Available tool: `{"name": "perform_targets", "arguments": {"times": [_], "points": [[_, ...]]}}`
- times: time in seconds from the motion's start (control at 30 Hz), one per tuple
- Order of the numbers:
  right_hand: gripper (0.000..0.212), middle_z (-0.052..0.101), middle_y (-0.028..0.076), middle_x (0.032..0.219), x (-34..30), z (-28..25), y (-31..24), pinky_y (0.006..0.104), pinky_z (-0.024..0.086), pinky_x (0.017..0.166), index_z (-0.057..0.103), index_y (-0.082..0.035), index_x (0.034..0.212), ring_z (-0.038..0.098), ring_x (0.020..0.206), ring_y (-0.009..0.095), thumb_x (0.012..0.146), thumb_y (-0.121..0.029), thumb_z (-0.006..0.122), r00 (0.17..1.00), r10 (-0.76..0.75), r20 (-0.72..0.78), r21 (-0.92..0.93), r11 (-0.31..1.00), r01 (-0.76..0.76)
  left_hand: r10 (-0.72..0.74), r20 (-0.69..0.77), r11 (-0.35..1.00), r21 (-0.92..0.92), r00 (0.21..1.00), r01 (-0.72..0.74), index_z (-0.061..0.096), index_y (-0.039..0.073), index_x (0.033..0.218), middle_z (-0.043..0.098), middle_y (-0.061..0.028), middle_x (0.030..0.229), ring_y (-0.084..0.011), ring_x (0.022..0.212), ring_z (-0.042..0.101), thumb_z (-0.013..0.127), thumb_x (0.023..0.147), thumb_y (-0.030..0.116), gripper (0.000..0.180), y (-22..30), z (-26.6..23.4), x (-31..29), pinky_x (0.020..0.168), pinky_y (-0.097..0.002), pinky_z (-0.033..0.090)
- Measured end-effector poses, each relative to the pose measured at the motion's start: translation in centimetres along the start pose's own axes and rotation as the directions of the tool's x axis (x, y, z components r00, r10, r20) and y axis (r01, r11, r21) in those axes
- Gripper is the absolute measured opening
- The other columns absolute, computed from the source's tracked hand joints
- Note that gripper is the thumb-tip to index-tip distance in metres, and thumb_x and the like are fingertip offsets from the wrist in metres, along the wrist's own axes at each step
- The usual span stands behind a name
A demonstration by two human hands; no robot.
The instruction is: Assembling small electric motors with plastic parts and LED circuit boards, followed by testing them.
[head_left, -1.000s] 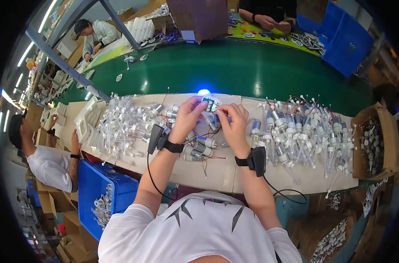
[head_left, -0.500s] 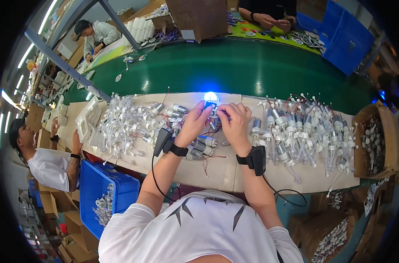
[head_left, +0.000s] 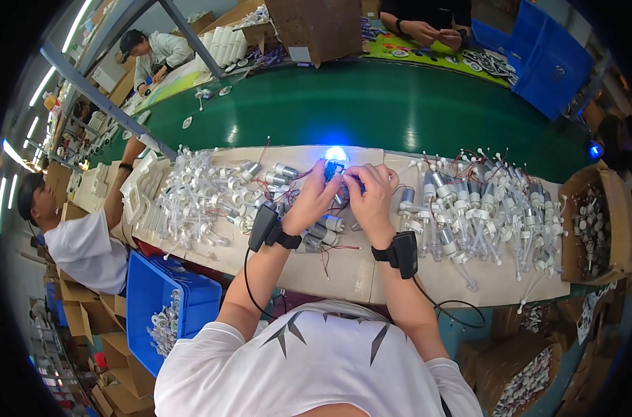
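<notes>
A small blue circuit board (head_left: 333, 169) with a glowing blue-white light (head_left: 335, 153) at its far end sits between my fingertips. My left hand (head_left: 312, 198) pinches the board from the left side. Close against it, my right hand (head_left: 371, 196) has thumb and forefinger pressed together at the board's right edge; whatever is between them is too small to make out. Silver motors with white caps (head_left: 321, 233) and thin red wires lie under and beside my left hand. Right of my right hand spreads a pile of motors with clear tubes (head_left: 479, 208).
Another pile of tubed motors (head_left: 205, 194) covers the left of the cardboard-topped bench (head_left: 351, 271). Behind runs a green belt (head_left: 274, 115). A cardboard box of small parts (head_left: 618, 229) stands at right, a blue bin (head_left: 139, 306) at lower left. Co-workers (head_left: 87, 243) are left and across.
My hands stay nearly in place; my right fingertips have drawn slightly closer to my left thumb at the board. The co-worker at left has stretched an arm out toward the belt.
</notes>
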State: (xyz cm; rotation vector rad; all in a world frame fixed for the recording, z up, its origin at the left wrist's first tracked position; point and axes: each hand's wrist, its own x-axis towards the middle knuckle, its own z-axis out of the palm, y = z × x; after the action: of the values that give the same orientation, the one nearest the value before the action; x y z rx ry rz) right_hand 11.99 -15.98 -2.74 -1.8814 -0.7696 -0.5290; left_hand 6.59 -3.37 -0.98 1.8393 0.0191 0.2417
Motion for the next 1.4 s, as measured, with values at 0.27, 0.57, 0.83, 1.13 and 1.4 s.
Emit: {"name": "perform_targets", "arguments": {"times": [0.27,0.57,0.83,1.13,1.4], "points": [[0.003,0.055,0.001,0.079,0.0,-0.1,0.2,0.0438,0.025,0.09,0.057,-0.011,0.078,0.047,0.083,0.021,0.079,-0.013,0.056,0.999,-0.041,0.007,-0.116,0.992,0.041,0.027,0.025,1.0,-0.017,0.999,-0.026,0.04,0.003,0.11,0.051,-0.0005,0.076,-0.0051,0.063,0.048,0.044,0.093,0.014,0.021,-0.7,0.3,-0.1,0.05,-0.0198,0.037],[0.003,0.055,0.001,0.082,-0.3,0.3,-0.2,0.0439,0.024,0.091,0.058,-0.01,0.078,0.048,0.085,0.021,0.078,-0.013,0.057,0.999,-0.012,-0.05,-0.12,0.993,0.006,0.135,-0.09,0.984,0.133,0.987,-0.122,0.04,0.001,0.104,0.052,-0.0023,0.073,-0.0078,0.06,0.049,0.046,0.093,0.012,0.016,-2.0,0.9,0.2,0.05,-0.0216,0.038],[0.002,0.053,0.005,0.08,-0.6,0.7,0.3,0.0423,0.029,0.086,0.055,-0.008,0.076,0.049,0.083,0.024,0.075,-0.007,0.056,0.995,0.002,-0.101,-0.083,0.996,-0.01,-0.029,0.116,0.999,0.042,0.993,0.024,0.034,0.002,0.115,0.046,-0.0033,0.084,-0.0078,0.071,0.045,0.042,0.094,0.01,0.024,-1.2,0.2,0.0,0.06,-0.0222,0.041],[0.003,0.053,0.005,0.081,-0.4,0.7,0.5,0.0421,0.03,0.085,0.054,-0.007,0.078,0.049,0.083,0.024,0.075,-0.006,0.056,0.994,-0.02,-0.109,-0.076,0.997,0.012,-0.032,0.109,0.999,0.01,0.993,0.031,0.033,0.004,0.12,0.047,-0.0029,0.084,-0.007,0.068,0.044,0.042,0.094,0.01,0.028,-1.6,0.4,0.3,0.058,-0.0213,0.04],[0.004,0.052,0.005,0.082,-0.3,0.1,0.8,0.0429,0.029,0.085,0.054,-0.008,0.08,0.049,0.084,0.024,0.076,-0.007,0.055,0.998,-0.022,-0.057,-0.141,0.99,0.014,-0.048,0.104,0.996,0.073,0.993,0.041,0.033,-0.001,0.107,0.055,-0.0081,0.069,-0.0145,0.057,0.05,0.043,0.092,0.011,0.022,-0.7,0.7,0.8,0.051,-0.0281,0.041]]}}
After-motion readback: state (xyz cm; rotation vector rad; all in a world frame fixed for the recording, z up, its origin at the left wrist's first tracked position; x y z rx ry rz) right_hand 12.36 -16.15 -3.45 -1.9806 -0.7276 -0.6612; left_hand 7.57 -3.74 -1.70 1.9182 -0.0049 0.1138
